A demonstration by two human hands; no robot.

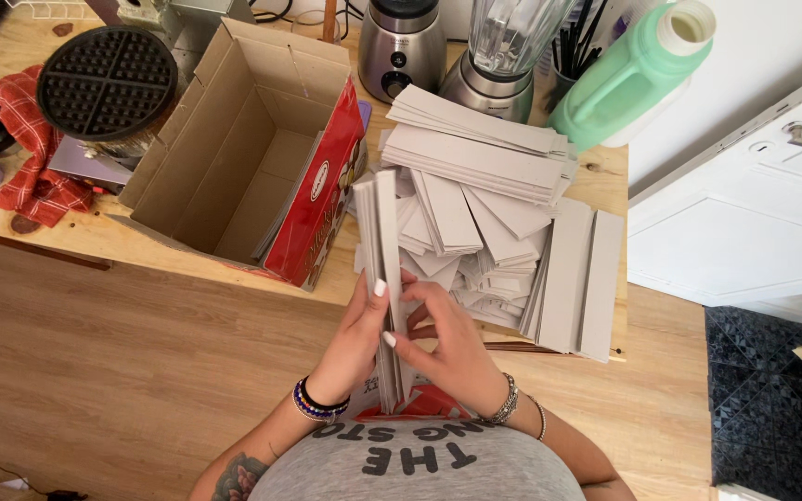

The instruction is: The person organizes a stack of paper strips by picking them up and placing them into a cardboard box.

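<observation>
My left hand (pixel 356 329) and right hand (pixel 447 345) press a stack (pixel 386 269) of grey card strips between them, fingers closed flat against its sides, thumbs on the near edge. I see the stack standing on edge, held above the table's (pixel 155 246) front edge, close to my body. Just beyond it lies a heap (pixel 485 195) of the same strips. To the left sits an open box (pixel 243 148). Behind are a blender (pixel 503 56) and green jug (pixel 633 74).

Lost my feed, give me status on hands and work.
Left hand and right hand both clamp an upright stack of grey cards. Loose card pile behind. Open box left.
</observation>
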